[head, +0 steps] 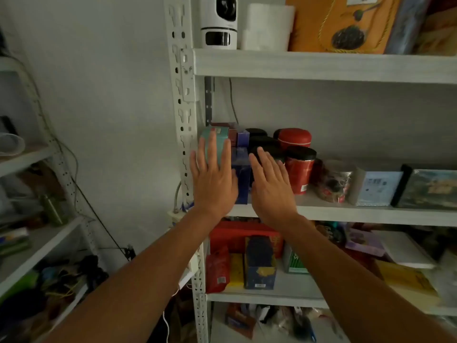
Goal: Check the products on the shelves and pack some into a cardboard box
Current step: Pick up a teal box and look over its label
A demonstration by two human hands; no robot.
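Both hands are raised flat in front of the middle shelf of a white metal rack. My left hand has its fingers spread over a teal box at the shelf's left end. My right hand is open over black-lidded jars. Between the two hands stands a tall blue box; neither hand grips it. A red tin and a red jar with a black lid stand just right of my right hand. No cardboard box is in view.
A glass jar, a pale blue box and a dark picture box follow to the right. Above sit a white camera, paper roll and orange bag. Lower shelves hold packets. Another cluttered rack stands left.
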